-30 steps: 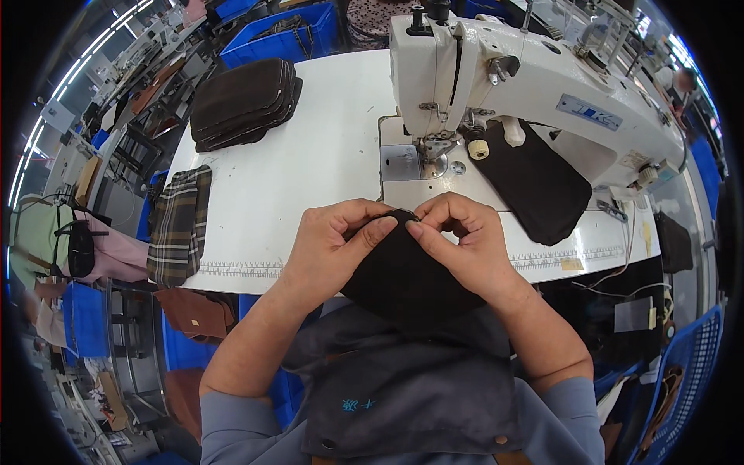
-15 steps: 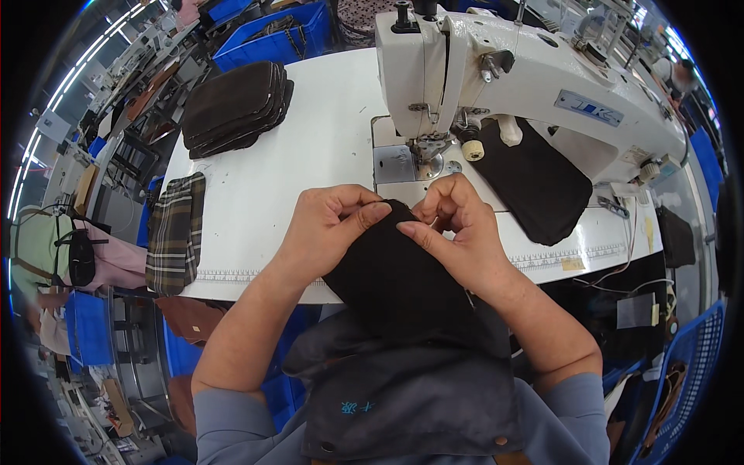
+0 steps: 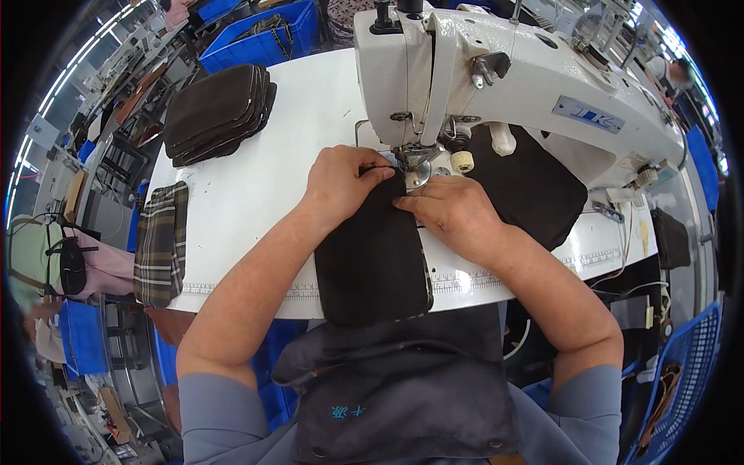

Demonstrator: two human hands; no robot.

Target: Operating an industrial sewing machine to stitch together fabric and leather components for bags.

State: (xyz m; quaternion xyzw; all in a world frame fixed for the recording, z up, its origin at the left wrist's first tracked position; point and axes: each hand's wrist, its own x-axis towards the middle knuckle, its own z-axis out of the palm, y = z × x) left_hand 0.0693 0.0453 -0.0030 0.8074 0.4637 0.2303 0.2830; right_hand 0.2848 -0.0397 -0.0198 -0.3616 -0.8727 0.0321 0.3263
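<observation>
A dark brown fabric panel [image 3: 368,256] with rounded corners lies on the white table, its near end over the front edge. Its far end reaches the needle and presser foot of the white sewing machine [image 3: 403,85]. My left hand [image 3: 345,182] pinches the panel's far edge, just left of the presser foot. On the panel's right edge, close to the foot, my right hand [image 3: 449,209] is closed with thumb and fingers gripping it. Another dark panel [image 3: 531,186] lies under the machine's arm. The needle tip is hidden.
A stack of dark panels [image 3: 213,112] stands at the table's far left, with folded plaid fabric [image 3: 161,244] at the left edge. Behind is a blue bin [image 3: 298,32]. A blue plastic basket [image 3: 690,364] stands at the right. Another person [image 3: 670,74] appears far right.
Both hands have moved forward with the panel, from above the table's front to the presser foot. The panel now lies flatter on the table.
</observation>
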